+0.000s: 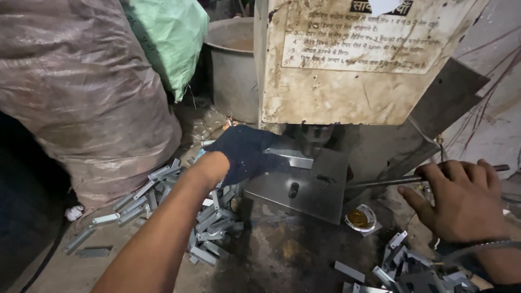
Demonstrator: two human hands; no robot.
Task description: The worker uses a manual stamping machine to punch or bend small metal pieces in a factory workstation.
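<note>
My left hand (244,153) wears a dark glove and holds a flat metal strip (293,159) on the steel bed plate (317,195) of a small press, its end under the round ram (313,138). My right hand (461,198) is bare and grips the thin metal lever rod (380,182) that runs from the press to the right. The press body (347,59) is a dirty cream box with a worn printed sheet on its front.
A heap of several grey metal strips (209,225) lies left of the plate, and another heap (404,266) at the lower right. A big plastic-wrapped sack (81,92), a green sack (171,38) and a grey tub (233,65) stand behind. A small round tin (359,218) sits by the plate.
</note>
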